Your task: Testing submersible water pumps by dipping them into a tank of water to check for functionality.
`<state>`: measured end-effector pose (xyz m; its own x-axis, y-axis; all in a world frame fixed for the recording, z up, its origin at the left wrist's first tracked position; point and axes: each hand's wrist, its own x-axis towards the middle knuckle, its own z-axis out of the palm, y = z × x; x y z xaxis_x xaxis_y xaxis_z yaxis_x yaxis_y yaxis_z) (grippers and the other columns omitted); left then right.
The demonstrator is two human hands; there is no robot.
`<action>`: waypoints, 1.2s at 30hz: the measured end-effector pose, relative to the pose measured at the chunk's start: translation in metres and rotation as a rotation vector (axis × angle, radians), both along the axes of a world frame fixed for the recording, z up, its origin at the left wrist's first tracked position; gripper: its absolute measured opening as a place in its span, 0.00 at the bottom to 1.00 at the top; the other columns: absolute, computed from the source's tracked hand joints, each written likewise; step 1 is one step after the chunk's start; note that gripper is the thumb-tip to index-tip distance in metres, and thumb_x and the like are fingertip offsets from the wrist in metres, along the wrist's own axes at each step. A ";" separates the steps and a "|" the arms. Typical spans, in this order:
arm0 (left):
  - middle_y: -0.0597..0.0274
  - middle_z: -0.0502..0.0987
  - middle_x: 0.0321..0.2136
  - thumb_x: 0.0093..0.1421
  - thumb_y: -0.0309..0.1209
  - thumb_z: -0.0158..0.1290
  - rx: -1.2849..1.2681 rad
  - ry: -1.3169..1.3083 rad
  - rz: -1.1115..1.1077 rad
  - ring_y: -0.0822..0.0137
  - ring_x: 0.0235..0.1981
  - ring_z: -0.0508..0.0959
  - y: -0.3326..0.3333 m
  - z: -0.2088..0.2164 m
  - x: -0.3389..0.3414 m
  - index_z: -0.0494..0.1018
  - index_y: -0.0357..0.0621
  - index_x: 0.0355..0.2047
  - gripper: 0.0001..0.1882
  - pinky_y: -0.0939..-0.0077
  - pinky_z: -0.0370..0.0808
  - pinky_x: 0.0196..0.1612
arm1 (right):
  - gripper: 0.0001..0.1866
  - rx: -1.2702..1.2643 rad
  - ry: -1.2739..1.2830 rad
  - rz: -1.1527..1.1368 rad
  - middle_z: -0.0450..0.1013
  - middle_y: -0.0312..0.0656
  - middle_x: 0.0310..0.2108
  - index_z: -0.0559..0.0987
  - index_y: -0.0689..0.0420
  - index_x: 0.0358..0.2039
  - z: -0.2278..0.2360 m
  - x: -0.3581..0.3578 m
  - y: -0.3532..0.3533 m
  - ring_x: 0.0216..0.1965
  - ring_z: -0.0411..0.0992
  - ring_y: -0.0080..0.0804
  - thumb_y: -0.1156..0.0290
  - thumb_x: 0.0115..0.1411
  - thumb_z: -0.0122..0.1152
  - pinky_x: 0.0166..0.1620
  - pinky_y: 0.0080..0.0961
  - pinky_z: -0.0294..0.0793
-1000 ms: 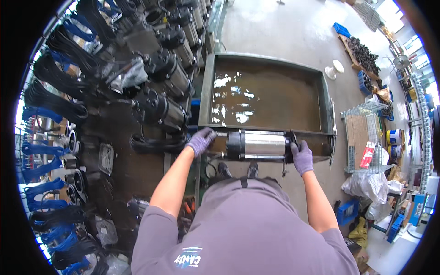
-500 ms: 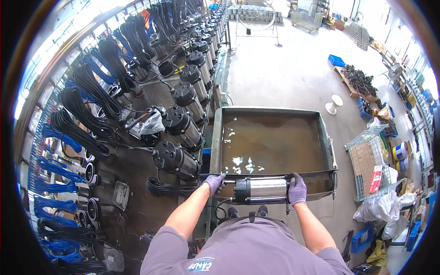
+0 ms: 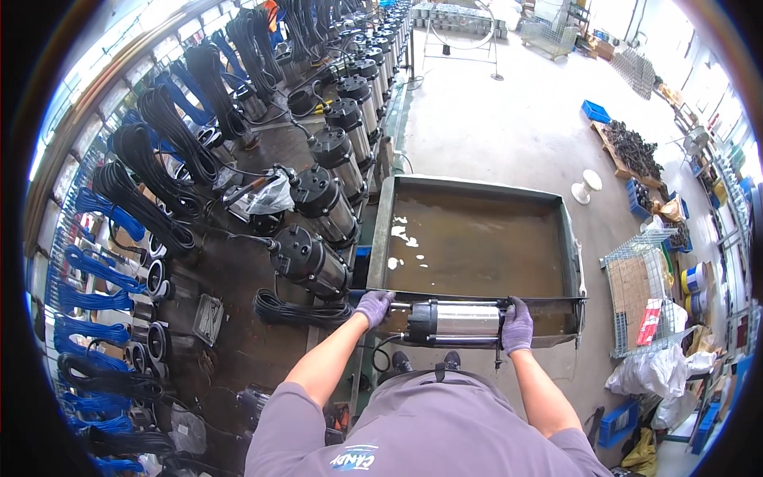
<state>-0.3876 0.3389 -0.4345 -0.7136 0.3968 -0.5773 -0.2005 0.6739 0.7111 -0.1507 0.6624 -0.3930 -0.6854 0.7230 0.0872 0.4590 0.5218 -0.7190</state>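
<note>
A steel cylindrical motor pump with black end caps lies level across the near section of a water tank. My left hand, in a purple-grey glove, is closed at its left end, around the thin metal shaft that sticks out there. At the opposite end, the gloved right hand grips the black cap, fingers partly hidden behind it. A black cable loops down from the pump's left end. Murky brown water with white foam patches fills the larger section behind.
To the left, similar upright pumps stand in a long row, with a coiled black cable beside the nearest. Black and blue cable bundles hang farther left. On the right are a wire cage, a white spool and a blue crate.
The view has shifted slightly. The foam on the water has drifted and thinned. Both hands keep their hold on the pump, which has barely moved.
</note>
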 end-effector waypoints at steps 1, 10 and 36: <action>0.60 0.77 0.20 0.72 0.55 0.51 -0.017 -0.063 0.042 0.66 0.15 0.76 0.000 -0.009 -0.003 0.79 0.42 0.37 0.26 0.64 0.75 0.22 | 0.17 -0.005 0.000 -0.004 0.80 0.54 0.49 0.78 0.59 0.55 0.001 -0.001 0.000 0.51 0.78 0.52 0.65 0.73 0.52 0.56 0.41 0.76; 0.48 0.76 0.51 0.60 0.41 0.66 0.057 0.584 -0.360 0.51 0.52 0.78 -0.022 0.019 0.023 0.70 0.43 0.57 0.29 0.60 0.76 0.56 | 0.17 0.014 -0.004 0.000 0.79 0.56 0.49 0.78 0.59 0.56 -0.005 0.006 0.003 0.52 0.77 0.55 0.66 0.72 0.53 0.56 0.42 0.75; 0.66 0.77 0.23 0.72 0.46 0.54 0.181 -0.260 0.276 0.71 0.23 0.77 -0.007 0.004 0.013 0.75 0.47 0.49 0.17 0.75 0.77 0.31 | 0.18 -0.002 -0.061 0.024 0.79 0.56 0.51 0.78 0.57 0.56 -0.004 0.000 0.006 0.52 0.77 0.55 0.64 0.73 0.51 0.56 0.42 0.75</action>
<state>-0.3748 0.3316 -0.4307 -0.6471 0.3224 -0.6909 -0.5445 0.4389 0.7148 -0.1508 0.6682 -0.3971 -0.7067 0.7061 0.0436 0.4889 0.5320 -0.6913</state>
